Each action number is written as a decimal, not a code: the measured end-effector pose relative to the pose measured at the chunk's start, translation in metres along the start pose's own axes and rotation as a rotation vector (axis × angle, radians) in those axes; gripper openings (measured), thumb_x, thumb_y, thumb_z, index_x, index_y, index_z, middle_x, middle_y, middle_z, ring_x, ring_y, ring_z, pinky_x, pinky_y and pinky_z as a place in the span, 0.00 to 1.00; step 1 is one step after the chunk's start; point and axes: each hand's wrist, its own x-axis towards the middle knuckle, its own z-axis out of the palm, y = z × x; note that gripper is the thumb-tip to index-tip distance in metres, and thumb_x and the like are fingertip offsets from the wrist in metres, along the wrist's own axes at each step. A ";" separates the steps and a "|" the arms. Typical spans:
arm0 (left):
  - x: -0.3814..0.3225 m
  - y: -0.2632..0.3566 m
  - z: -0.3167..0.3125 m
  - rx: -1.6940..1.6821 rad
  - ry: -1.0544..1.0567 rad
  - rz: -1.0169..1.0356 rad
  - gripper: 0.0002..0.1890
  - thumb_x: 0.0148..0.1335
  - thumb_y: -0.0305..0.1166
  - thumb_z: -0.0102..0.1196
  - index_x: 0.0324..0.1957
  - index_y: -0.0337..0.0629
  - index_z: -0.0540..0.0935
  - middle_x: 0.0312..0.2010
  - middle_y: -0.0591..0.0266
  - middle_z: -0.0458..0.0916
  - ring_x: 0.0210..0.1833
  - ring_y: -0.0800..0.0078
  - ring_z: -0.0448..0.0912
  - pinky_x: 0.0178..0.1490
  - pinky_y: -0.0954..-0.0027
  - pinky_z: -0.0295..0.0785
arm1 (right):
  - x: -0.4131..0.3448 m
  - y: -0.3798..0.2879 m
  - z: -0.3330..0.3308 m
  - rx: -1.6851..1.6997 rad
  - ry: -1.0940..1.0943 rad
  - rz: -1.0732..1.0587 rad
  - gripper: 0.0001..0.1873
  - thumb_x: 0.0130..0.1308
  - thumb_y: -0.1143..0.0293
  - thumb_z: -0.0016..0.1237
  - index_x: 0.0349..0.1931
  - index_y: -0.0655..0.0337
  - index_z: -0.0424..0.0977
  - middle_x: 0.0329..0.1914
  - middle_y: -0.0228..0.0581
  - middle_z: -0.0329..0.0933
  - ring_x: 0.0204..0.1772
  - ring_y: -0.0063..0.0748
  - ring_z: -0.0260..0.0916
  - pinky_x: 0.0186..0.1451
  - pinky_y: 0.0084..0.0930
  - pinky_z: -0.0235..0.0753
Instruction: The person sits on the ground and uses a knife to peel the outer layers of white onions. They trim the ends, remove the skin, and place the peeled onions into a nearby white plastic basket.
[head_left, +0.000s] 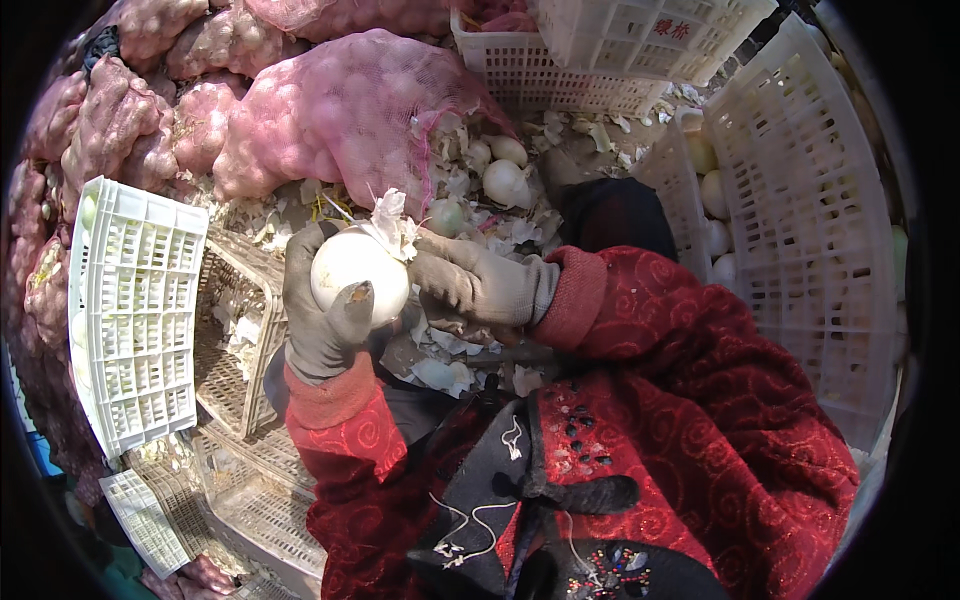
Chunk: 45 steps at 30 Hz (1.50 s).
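Observation:
A large white onion (356, 277) rests in my left hand (326, 319), which wears a dirty grey work glove with the thumb across the onion's near side. My right hand (472, 281), gloved the same way, is at the onion's right side. Its fingertips pinch a tuft of dry papery skin (391, 221) at the top of the bulb. Just beyond my hands, a pink mesh sack (352, 112) lies on its side with its mouth towards the right. Peeled-looking onions (507, 184) and loose skins lie at that mouth.
White plastic crates (802, 225) stand at my right, some holding onions (714, 195). Another crate (139, 315) is at the left beside a brown crate (240, 330) containing skins. More full mesh sacks (112, 127) are piled at the far left. Stacked crates (570, 75) stand at the back.

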 end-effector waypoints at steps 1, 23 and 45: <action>-0.002 0.002 0.001 0.054 0.029 0.027 0.39 0.51 0.53 0.61 0.53 0.30 0.62 0.39 0.50 0.78 0.36 0.67 0.80 0.38 0.70 0.78 | 0.000 -0.002 -0.001 0.053 -0.013 0.055 0.24 0.74 0.57 0.35 0.64 0.58 0.54 0.39 0.36 0.70 0.33 0.17 0.66 0.32 0.16 0.70; -0.001 -0.020 0.022 -0.078 0.222 0.299 0.42 0.52 0.51 0.62 0.58 0.32 0.59 0.49 0.47 0.69 0.45 0.66 0.75 0.47 0.66 0.74 | 0.009 -0.039 0.002 0.366 0.043 0.314 0.21 0.76 0.60 0.28 0.67 0.41 0.53 0.15 0.27 0.59 0.09 0.15 0.51 0.09 0.12 0.51; 0.008 -0.021 0.030 -0.732 0.346 -0.269 0.38 0.52 0.62 0.54 0.53 0.38 0.71 0.41 0.55 0.78 0.37 0.65 0.79 0.35 0.67 0.75 | 0.021 -0.042 -0.003 0.667 -0.001 0.359 0.28 0.69 0.37 0.26 0.31 0.52 0.66 0.10 0.26 0.52 0.07 0.19 0.45 0.07 0.18 0.44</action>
